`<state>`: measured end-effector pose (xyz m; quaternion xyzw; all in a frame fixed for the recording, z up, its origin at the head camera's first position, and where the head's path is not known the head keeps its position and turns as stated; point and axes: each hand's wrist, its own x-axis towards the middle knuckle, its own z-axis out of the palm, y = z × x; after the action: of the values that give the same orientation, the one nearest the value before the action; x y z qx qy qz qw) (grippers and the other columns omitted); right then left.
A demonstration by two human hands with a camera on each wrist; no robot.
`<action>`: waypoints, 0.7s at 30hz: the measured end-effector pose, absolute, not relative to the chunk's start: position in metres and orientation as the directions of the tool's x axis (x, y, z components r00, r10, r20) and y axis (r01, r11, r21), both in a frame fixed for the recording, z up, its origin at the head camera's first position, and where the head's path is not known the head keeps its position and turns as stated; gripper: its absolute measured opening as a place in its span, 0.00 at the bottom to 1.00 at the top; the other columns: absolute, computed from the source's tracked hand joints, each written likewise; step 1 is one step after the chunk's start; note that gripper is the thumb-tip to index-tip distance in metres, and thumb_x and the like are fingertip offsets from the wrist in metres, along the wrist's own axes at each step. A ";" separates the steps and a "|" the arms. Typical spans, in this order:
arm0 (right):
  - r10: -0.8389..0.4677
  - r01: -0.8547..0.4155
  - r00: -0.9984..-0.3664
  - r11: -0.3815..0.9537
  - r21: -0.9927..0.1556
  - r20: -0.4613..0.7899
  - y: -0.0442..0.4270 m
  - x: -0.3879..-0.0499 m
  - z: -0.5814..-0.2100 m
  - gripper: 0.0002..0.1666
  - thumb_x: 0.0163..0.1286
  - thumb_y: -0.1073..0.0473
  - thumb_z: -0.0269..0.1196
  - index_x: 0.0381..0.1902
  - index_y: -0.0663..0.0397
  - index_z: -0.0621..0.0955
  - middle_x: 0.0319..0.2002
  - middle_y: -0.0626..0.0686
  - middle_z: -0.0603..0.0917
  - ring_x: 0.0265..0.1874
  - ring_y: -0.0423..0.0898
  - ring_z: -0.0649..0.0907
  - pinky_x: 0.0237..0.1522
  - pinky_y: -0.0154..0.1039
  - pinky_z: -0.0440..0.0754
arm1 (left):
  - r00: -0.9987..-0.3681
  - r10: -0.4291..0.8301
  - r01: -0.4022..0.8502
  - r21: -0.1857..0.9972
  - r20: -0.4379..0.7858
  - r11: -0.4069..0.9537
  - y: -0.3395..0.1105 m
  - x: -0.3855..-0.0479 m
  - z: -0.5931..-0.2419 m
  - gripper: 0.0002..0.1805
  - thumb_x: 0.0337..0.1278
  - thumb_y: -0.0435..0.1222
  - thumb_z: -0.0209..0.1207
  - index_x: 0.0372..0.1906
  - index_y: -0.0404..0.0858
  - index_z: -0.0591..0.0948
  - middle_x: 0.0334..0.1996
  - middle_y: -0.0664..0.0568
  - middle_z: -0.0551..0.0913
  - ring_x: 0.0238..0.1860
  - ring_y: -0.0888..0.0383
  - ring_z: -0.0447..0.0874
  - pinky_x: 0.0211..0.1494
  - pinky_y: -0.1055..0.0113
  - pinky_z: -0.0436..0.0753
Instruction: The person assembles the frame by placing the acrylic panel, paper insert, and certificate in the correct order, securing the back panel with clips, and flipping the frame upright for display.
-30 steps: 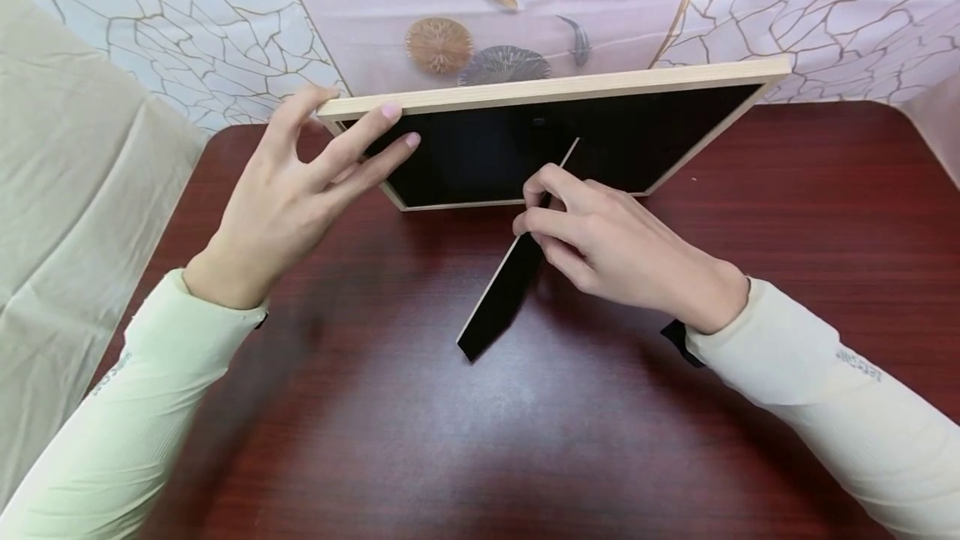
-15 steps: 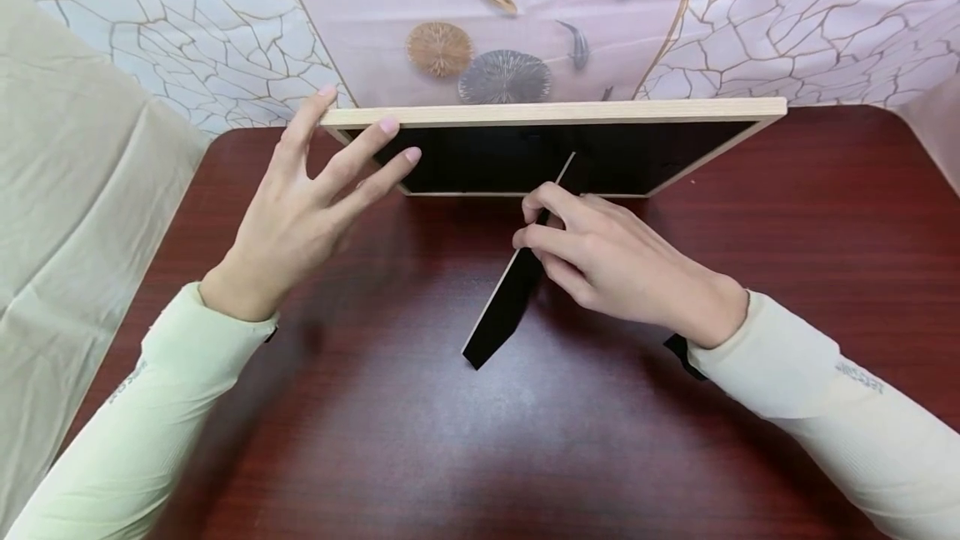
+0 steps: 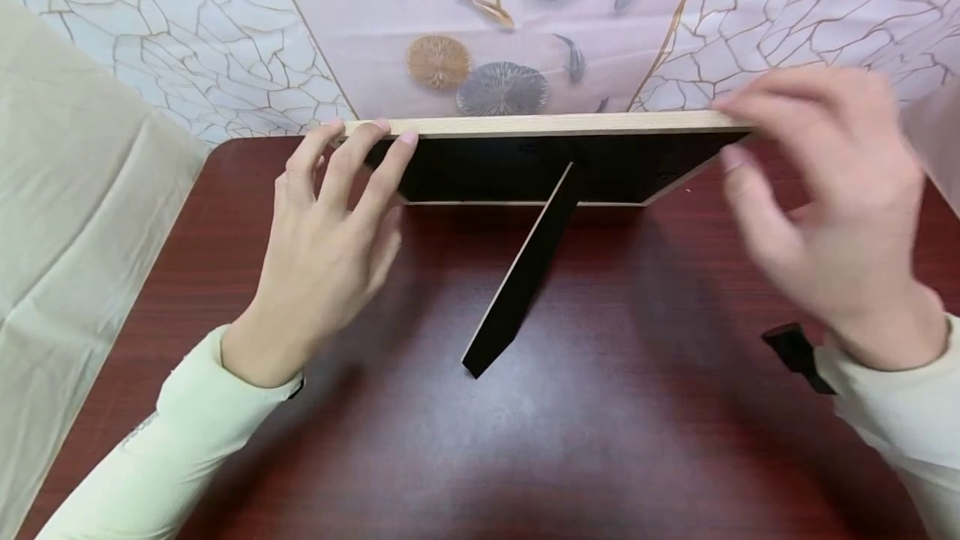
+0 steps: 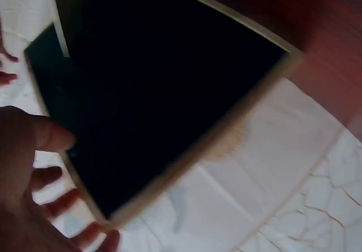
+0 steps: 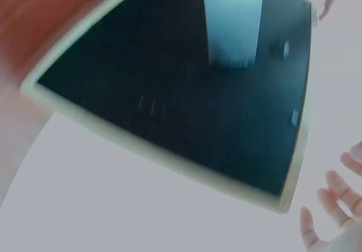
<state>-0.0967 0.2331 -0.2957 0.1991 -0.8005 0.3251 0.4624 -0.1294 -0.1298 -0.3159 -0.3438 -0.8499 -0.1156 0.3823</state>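
Observation:
In the head view a picture frame (image 3: 495, 170) stands on edge with its black back towards me and a pale wooden rim (image 3: 540, 124) on top. Its black stand leg (image 3: 521, 277) is swung out from the back and slopes down towards me. My left hand (image 3: 311, 261) holds the upper left corner, fingertips on the rim; the left wrist view has its thumb (image 4: 54, 134) on the back's side. By the upper right corner is my blurred right hand (image 3: 843, 198), thumb and fingers spread. Its fingers (image 5: 336, 192) show a gap from the frame in the right wrist view.
The frame stands near the far side of a dark red wooden table (image 3: 420, 457). Behind it hangs a cloth (image 3: 555, 65) printed with fish and gold cracks. Pale fabric (image 3: 75, 215) drapes along the left side.
My right hand has let go of the stand leg and moved right to the frame's upper right corner. The frame has tilted more upright. My left hand has stayed at its corner.

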 end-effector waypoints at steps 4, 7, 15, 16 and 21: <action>0.033 -0.517 -0.682 0.685 -0.513 0.731 0.258 -0.098 -0.287 0.20 0.68 0.62 0.65 0.56 0.63 0.87 0.52 0.42 0.87 0.55 0.41 0.82 0.61 0.27 0.75 | -0.538 0.464 0.632 -0.027 0.703 0.774 -0.122 -0.122 -0.313 0.34 0.67 0.32 0.57 0.78 0.43 0.69 0.70 0.42 0.72 0.73 0.35 0.64 0.54 0.38 0.74; 0.047 -0.446 -0.816 0.582 -0.680 0.576 0.269 -0.098 -0.288 0.22 0.67 0.73 0.65 0.59 0.63 0.85 0.50 0.38 0.87 0.50 0.37 0.83 0.55 0.22 0.78 | -0.572 0.454 0.612 -0.013 0.683 0.791 -0.118 -0.118 -0.313 0.37 0.64 0.33 0.60 0.79 0.42 0.67 0.70 0.42 0.70 0.74 0.35 0.61 0.51 0.38 0.74; 0.092 -0.433 -0.891 0.122 -0.893 0.444 0.279 -0.098 -0.299 0.20 0.62 0.82 0.66 0.52 0.70 0.85 0.42 0.51 0.90 0.44 0.43 0.86 0.52 0.24 0.82 | -0.568 0.435 0.612 0.005 0.699 0.791 -0.113 -0.119 -0.314 0.37 0.65 0.32 0.60 0.79 0.42 0.67 0.65 0.40 0.72 0.72 0.34 0.63 0.46 0.38 0.73; 0.089 -0.435 -0.891 0.114 -0.893 0.445 0.280 -0.097 -0.300 0.20 0.61 0.83 0.65 0.52 0.70 0.85 0.42 0.51 0.90 0.43 0.43 0.86 0.53 0.24 0.82 | -0.566 0.434 0.613 0.006 0.701 0.790 -0.113 -0.120 -0.314 0.36 0.66 0.32 0.60 0.79 0.41 0.67 0.64 0.40 0.72 0.72 0.34 0.63 0.47 0.38 0.73; 0.064 -0.439 -0.896 0.032 -0.898 0.440 0.279 -0.086 -0.304 0.21 0.60 0.86 0.63 0.52 0.76 0.83 0.45 0.55 0.90 0.44 0.45 0.83 0.54 0.27 0.82 | -0.587 0.447 0.619 0.018 0.675 0.785 -0.114 -0.130 -0.313 0.36 0.67 0.34 0.60 0.79 0.40 0.66 0.64 0.39 0.71 0.74 0.33 0.61 0.51 0.35 0.75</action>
<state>-0.0858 0.2793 -0.3037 0.1349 -0.6943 0.6826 0.1842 -0.1298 -0.1142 -0.3127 -0.3020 -0.8817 -0.1267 0.3396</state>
